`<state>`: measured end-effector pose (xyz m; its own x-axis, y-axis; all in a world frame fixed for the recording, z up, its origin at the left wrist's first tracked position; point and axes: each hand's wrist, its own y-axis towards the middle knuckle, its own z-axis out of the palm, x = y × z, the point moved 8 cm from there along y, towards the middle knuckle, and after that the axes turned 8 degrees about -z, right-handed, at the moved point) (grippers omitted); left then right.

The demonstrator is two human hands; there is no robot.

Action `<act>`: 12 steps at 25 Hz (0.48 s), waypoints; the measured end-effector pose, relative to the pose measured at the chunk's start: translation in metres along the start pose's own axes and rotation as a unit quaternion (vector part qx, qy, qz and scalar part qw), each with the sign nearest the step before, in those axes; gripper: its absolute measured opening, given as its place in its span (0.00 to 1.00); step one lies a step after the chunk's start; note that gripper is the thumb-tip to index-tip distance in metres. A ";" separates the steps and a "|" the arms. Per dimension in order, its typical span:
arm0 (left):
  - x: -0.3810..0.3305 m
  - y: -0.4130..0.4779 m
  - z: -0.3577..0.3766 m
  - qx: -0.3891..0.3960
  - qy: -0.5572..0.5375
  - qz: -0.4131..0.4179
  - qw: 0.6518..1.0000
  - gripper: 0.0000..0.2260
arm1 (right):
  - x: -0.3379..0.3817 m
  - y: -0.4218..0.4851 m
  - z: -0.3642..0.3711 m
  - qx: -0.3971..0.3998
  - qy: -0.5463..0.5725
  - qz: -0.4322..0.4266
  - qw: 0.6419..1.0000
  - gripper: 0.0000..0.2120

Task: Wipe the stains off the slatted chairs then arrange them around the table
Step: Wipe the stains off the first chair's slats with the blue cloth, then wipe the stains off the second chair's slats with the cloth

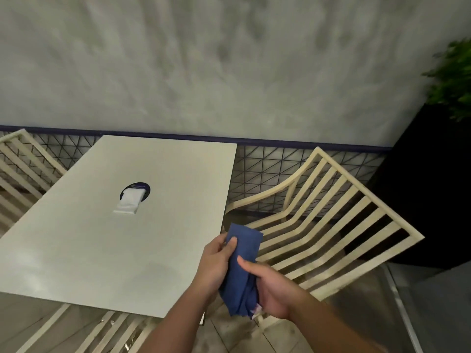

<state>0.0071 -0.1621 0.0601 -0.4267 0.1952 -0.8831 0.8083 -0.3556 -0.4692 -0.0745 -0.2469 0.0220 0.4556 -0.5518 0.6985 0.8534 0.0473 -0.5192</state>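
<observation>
Grey plastered wall (229, 59) backs a pale counter (102, 250), the reference for all positions below. One slatted chair (331, 225) stands at the counter's right end, angled away from it. A second chair (23, 161) sits at the counter's left end, and a third chair (107, 327) is tucked under its near edge. No stain can be made out on the slats at this sharpness. A blue cloth (242, 263) is held just off the counter's near right corner, in front of the right-end chair. Likely risks: the cloth, bunched into a wad, would ride over the slat tops and miss the gaps between them; dragging the angled chair could knock it against the counter edge. The left hand (216, 263) grips the cloth's upper part, thumb laid on its face. The right hand (275, 289) closes round the lower bunch, fingers curled. A white folded paper (131, 198) rests in a round opening at the counter's middle. A dark planter (420, 200) with foliage stands beyond the right-end chair.
</observation>
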 end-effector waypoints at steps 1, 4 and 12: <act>0.006 -0.010 0.000 -0.011 0.007 -0.002 1.000 0.09 | -0.004 -0.008 -0.001 -0.008 -0.016 -0.005 1.000 0.29; 0.022 -0.036 0.000 -0.024 0.028 0.003 0.999 0.10 | -0.011 -0.032 -0.005 -0.023 -0.047 -0.021 0.998 0.30; 0.116 -0.130 0.015 -0.070 0.068 -0.069 0.993 0.13 | -0.091 -0.114 -0.033 -0.012 0.019 0.037 0.999 0.19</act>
<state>-0.1533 -0.1069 0.0188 -0.4858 0.3584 -0.7972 0.7990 -0.1878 -0.5713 -0.2218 -0.2299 0.0017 0.5066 -0.5785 0.6393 0.8112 0.0685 -0.5808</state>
